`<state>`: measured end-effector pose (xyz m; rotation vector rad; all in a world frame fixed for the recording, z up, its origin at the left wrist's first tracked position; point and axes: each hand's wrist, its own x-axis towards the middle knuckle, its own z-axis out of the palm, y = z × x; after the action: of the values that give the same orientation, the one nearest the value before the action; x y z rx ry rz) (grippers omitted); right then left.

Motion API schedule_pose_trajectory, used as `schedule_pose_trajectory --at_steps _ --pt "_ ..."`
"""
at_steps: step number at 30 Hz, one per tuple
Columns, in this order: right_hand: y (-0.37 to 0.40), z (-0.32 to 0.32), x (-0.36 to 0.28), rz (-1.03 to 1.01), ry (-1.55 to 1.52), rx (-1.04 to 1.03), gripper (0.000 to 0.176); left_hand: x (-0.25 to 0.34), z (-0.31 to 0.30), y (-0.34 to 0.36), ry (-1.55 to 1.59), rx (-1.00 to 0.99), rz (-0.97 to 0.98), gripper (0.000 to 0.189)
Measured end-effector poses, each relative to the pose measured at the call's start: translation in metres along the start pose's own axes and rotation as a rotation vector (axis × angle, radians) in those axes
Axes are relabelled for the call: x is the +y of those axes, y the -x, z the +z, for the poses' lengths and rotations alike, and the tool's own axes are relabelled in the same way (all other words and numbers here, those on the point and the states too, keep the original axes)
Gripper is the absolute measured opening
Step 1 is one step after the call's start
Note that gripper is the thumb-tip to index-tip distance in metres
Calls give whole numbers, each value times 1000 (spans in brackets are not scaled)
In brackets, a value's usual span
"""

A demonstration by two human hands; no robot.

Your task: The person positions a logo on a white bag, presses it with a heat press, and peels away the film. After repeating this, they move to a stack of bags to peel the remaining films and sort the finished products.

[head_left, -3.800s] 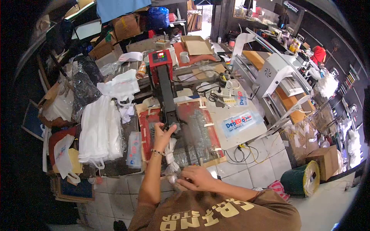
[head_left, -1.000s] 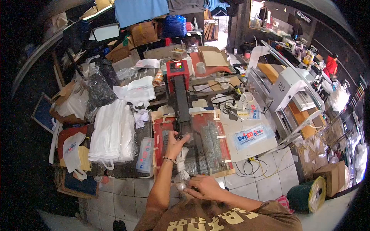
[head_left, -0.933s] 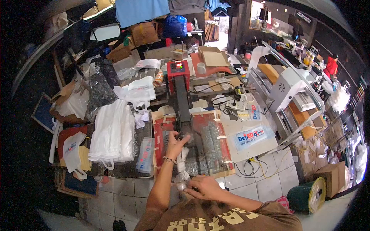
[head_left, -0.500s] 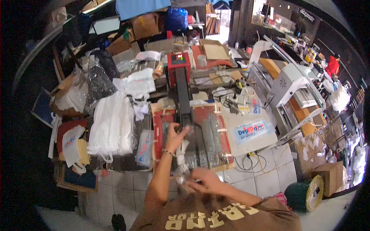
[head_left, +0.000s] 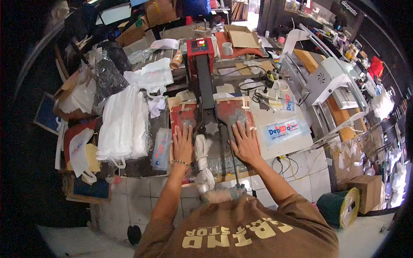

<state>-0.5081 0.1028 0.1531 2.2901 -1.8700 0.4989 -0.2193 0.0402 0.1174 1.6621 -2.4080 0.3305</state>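
Note:
A heat press (head_left: 208, 92) with a red display box (head_left: 200, 45) stands in front of me. My left hand (head_left: 183, 144) lies flat on the left side of its red, taped plate (head_left: 183, 112), fingers stretched forward. On the right side of the same plate rests my right hand (head_left: 246, 144), palm down with fingers spread. Between the hands are a star-shaped knob (head_left: 211, 128) and a bar wrapped in white cloth (head_left: 202, 157). Neither hand holds anything. What lies under the plate is hidden.
White bags (head_left: 120, 127) are piled at the left. A printed plastic sheet (head_left: 282, 132) lies on the white board (head_left: 301, 146) at the right, near scissors (head_left: 260, 99). A grey machine (head_left: 327, 88) stands farther right. A cable spool (head_left: 340, 207) and cardboard box (head_left: 365, 193) sit on the floor.
My left hand has left the middle of the press and moved down onto the plate's left side. My right hand has gone from near the wrapped bar forward onto the right side.

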Motion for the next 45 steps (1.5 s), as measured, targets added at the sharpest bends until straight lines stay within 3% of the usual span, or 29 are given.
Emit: schedule_pose_trajectory --at_steps 45 --pt "-5 2 -1 27 -8 -85 63 2 3 -1 -1 -21 -20 65"
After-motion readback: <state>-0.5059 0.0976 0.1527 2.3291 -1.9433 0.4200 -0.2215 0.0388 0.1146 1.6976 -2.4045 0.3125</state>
